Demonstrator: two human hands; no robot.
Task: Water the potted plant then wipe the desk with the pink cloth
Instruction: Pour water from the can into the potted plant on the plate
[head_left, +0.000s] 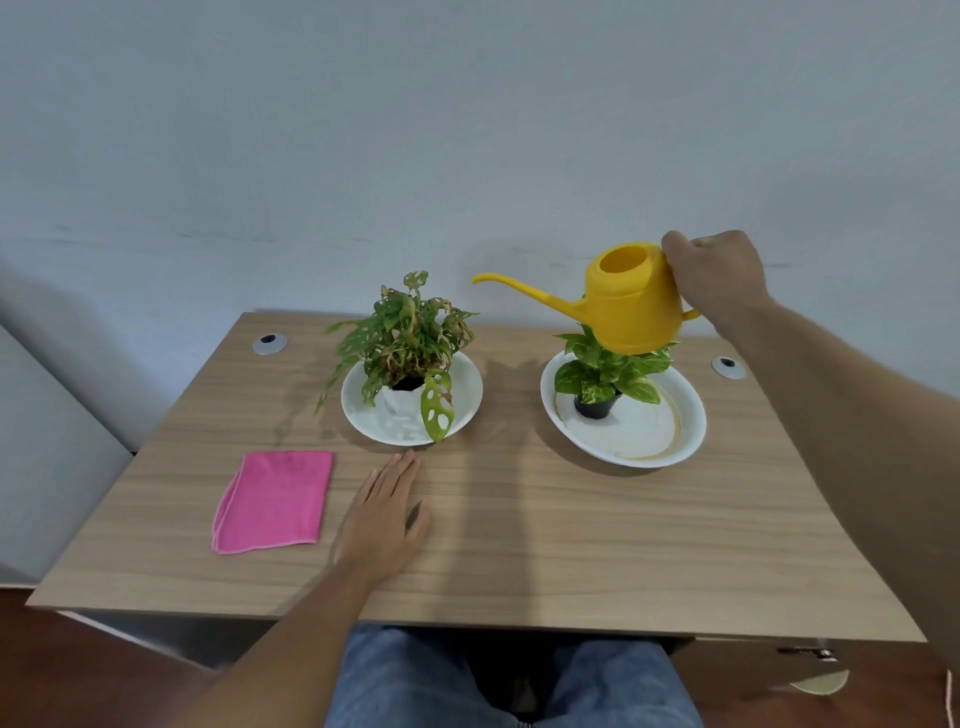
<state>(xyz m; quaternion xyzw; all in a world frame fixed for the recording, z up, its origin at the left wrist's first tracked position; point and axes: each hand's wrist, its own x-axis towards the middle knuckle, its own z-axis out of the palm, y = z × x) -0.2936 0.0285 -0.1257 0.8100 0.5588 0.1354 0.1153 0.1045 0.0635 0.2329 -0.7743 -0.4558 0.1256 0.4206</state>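
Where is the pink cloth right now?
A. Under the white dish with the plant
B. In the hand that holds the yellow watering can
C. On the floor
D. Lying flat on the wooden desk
D: the folded pink cloth lies flat on the wooden desk, just beside the open left hand, which rests on the desk without touching it.

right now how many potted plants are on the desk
2. A holey-leaved plant in a white pot on the left dish, and a variegated plant in a black pot on the right dish, under the yellow watering can.
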